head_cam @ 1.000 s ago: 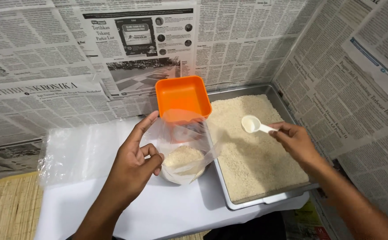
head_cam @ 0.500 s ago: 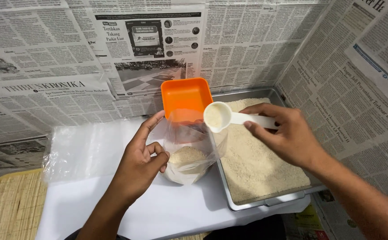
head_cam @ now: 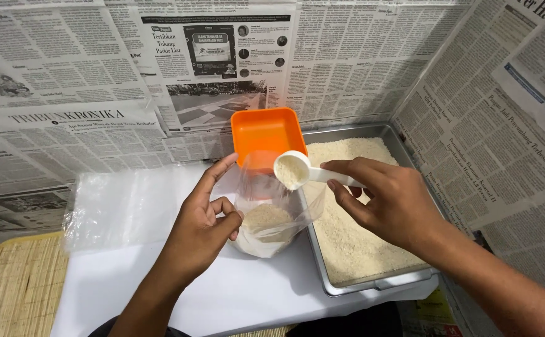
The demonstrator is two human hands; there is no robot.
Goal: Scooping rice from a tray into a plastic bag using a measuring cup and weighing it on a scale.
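Clear plastic bag [head_cam: 266, 212] of white grains between orange tub [head_cam: 264, 133] and steel tray [head_cam: 372, 284].

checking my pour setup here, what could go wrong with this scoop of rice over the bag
1. The white scoop is tilted over the clear bag, whose mouth the left hand props open from one side only; grains could miss and land on the white tabletop.
2. The bag looks soft and unsupported, so it might slump.
3. The right hand pinches the handle's end; a wobble may scatter rice.
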